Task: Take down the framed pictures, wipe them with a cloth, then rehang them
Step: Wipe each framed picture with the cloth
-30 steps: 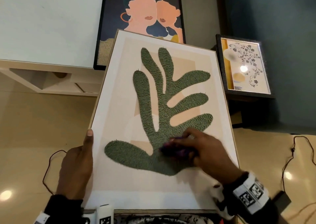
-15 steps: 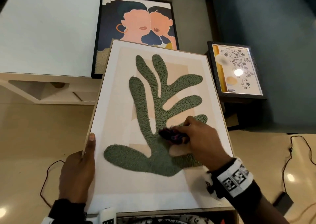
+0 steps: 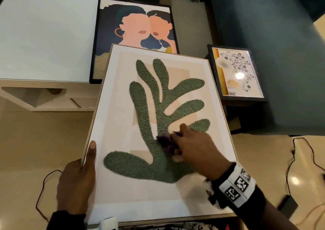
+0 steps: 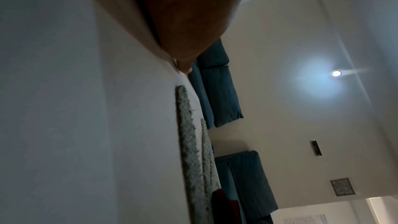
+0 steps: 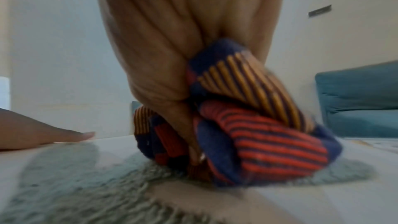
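Since the earlier frames the right hand (image 3: 197, 152) has carried the cloth (image 3: 167, 142) up and leftward across the leaf picture (image 3: 158, 124), from the base of the green shape toward the junction of its lower branches, and the head view has tipped so that more of the wall side shows.

The right grip is closed around the bunched cloth, a blue fabric with red and orange stripes in the right wrist view (image 5: 258, 125), and presses it against the textured green leaf. The left hand (image 3: 77, 182) clasps the picture's left edge, thumb lying flat on the white border and the other fingers hidden behind the frame; the picture is tilted, its lower edge toward the person.

Judging by how things lie, the task is mid-way. This picture is off the wall and in the wiping stage. Two more framed pictures stand near: the portrait of two faces (image 3: 137, 34) beyond the leaf picture's top edge, beside a white tabletop (image 3: 45, 36), and a small floral picture (image 3: 235, 71) to the right, against the dark blue wall. Whether those two are already wiped cannot be told. What is left appears to be finishing this wipe, any remaining wiping, and rehanging all three, since none is on a hook here.
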